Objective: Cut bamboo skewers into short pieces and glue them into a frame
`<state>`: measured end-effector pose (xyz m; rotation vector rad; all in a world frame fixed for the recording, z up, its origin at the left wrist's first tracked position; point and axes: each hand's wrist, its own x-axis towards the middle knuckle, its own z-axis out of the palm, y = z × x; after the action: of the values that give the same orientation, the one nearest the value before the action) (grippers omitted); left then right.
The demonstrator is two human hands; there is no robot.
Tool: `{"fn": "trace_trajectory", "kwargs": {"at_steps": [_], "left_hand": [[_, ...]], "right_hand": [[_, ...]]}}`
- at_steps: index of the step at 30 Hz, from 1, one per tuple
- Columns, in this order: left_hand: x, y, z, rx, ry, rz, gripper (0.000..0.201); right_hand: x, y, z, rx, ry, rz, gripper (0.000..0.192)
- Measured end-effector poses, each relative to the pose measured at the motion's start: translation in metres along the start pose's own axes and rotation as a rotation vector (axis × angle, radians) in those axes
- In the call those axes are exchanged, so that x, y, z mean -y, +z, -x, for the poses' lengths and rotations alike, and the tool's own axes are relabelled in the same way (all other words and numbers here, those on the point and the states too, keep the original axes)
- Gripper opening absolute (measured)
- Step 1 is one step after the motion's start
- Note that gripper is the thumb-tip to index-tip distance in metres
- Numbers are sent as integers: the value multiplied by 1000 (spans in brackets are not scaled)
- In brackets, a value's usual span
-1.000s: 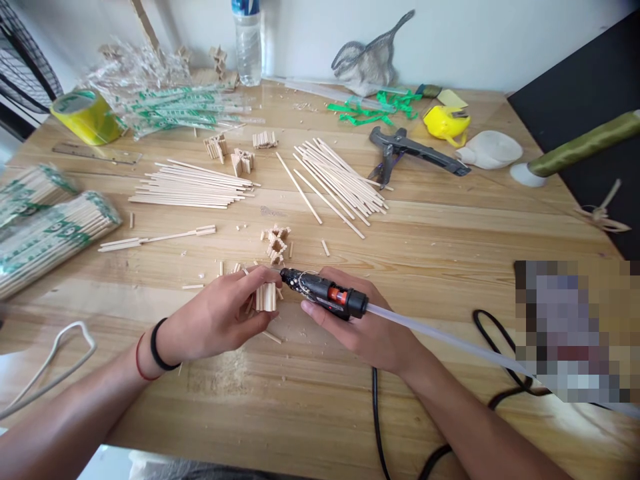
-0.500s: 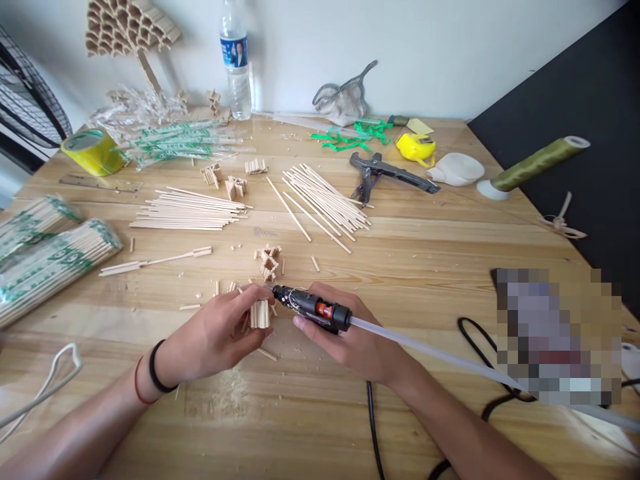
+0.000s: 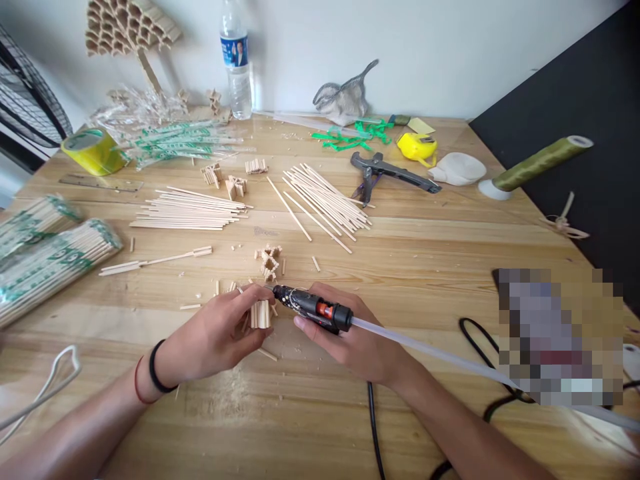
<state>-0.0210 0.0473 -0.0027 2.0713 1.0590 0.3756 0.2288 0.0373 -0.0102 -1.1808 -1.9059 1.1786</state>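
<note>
Left hand (image 3: 220, 333): fingers closed around a small bundle of short sticks (image 3: 261, 313), held upright just above the surface (image 3: 310, 413).
Right hand (image 3: 353, 340): wrapped around a black glue gun (image 3: 313, 308), nozzle touching the bundle's top.
Glue stick (image 3: 430, 350): clear, trailing from the gun's rear.
Nearby: long sticks (image 3: 320, 200), pliers (image 3: 387, 172).

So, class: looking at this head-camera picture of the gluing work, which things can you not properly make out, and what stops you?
- Glue gun nozzle tip: hidden where it meets the stick bundle, behind the left hand fingers.
- Glue gun grip: covered by the right hand.
- Pixelated patch at right: blurred, contents unreadable.
- Glue stick: far end passes behind that patch.
- Bottle: top cut off by the upper edge; label too small to read.
</note>
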Motion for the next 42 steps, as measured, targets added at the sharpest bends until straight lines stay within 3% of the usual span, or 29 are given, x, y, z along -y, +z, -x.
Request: {"fn": "trace_trajectory", "kwargs": {"at_steps": [10, 42], "left_hand": [[1, 0, -1, -8, 36, -16, 35], [-4, -3, -3, 18, -24, 3, 29]], "right_hand": [[-1, 1, -1, -7, -18, 10, 21], [2, 0, -1, -2, -19, -4, 18]]}}
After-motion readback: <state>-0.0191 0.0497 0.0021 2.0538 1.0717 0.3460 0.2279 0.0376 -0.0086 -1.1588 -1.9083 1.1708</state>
